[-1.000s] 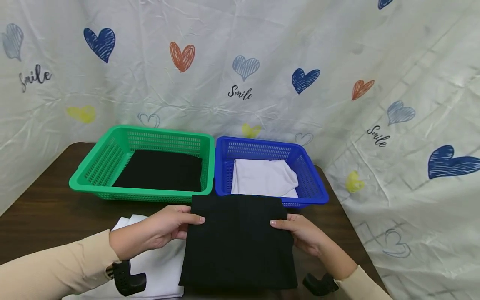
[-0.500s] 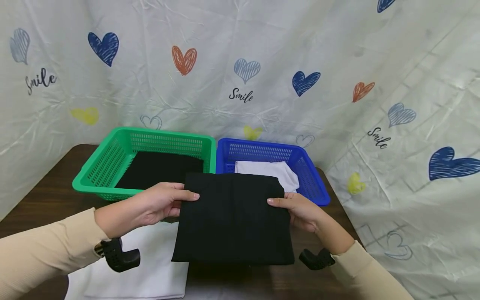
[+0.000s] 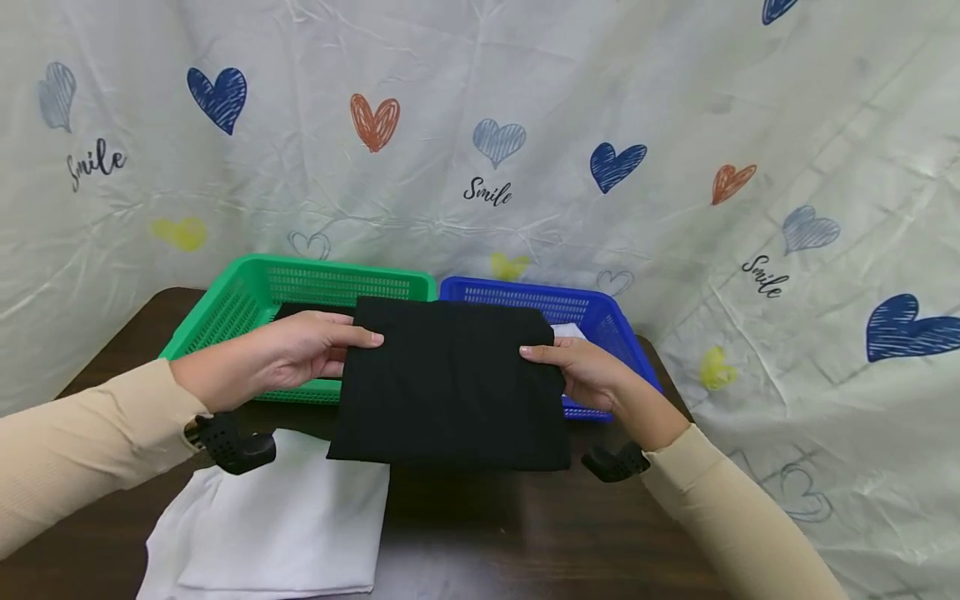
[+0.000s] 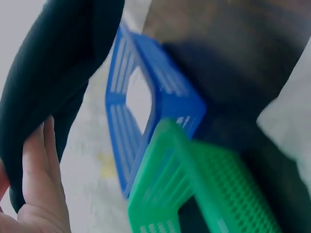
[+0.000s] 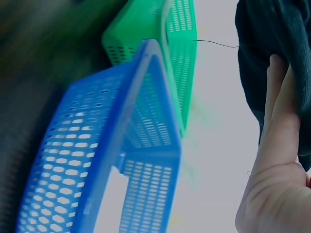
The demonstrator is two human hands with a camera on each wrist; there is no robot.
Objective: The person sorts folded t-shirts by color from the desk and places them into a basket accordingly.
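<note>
A folded black cloth [image 3: 450,387] hangs in the air between my two hands, in front of and partly over the baskets. My left hand [image 3: 303,350] pinches its left edge, thumb on the near face and fingers behind. On the opposite edge my right hand [image 3: 588,375] holds it the same way. Behind the cloth stand a green basket [image 3: 217,317] with black cloth inside and a blue basket [image 3: 611,321] with white cloth inside, both largely covered from the head view. Both wrist views show the held cloth's underside and the fingers beneath it.
Folded white cloth [image 3: 292,525] lies on the dark wooden table [image 3: 480,533] at front left. A pale curtain [image 3: 435,50] printed with hearts hangs behind the baskets and along the right side.
Both hands have raised the black cloth and carried it forward toward the baskets, slightly to the left. It now covers more of both baskets, and more of the table shows below it.
</note>
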